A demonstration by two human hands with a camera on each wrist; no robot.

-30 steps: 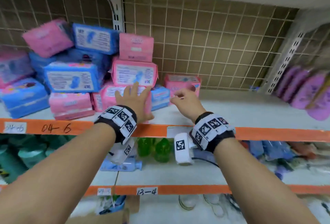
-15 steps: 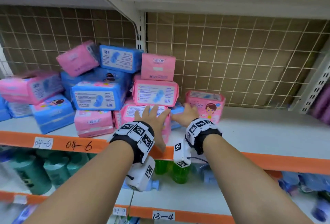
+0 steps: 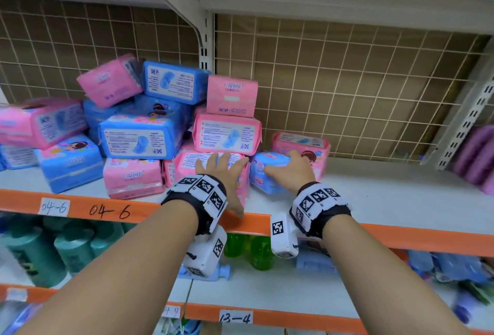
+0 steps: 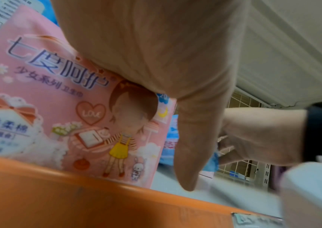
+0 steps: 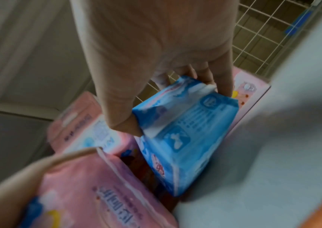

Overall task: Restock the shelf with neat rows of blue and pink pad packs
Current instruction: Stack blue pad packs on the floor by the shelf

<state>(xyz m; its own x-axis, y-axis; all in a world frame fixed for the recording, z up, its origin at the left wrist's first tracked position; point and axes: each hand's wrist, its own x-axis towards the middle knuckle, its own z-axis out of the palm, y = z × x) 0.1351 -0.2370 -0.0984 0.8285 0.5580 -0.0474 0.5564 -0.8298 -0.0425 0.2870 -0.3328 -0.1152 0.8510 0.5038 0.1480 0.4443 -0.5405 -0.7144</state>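
A jumbled pile of blue and pink pad packs fills the left part of the shelf. My left hand rests flat on a pink pack standing at the shelf's front edge, fingers spread over its top. In the left wrist view the palm covers that pink pack and the thumb hangs down beside it. My right hand grips a small blue pack just to the right. Its thumb is on one side of the blue pack and the fingers are on the other.
Another pink pack stands behind the blue one against the wire mesh back. Purple packs lie at the far right. An orange lip runs along the shelf front. Green bottles stand on the shelf below.
My right hand has moved from the back pink pack to the blue pack and closed round it. My left hand stays on the front pink pack. The head view has shifted.
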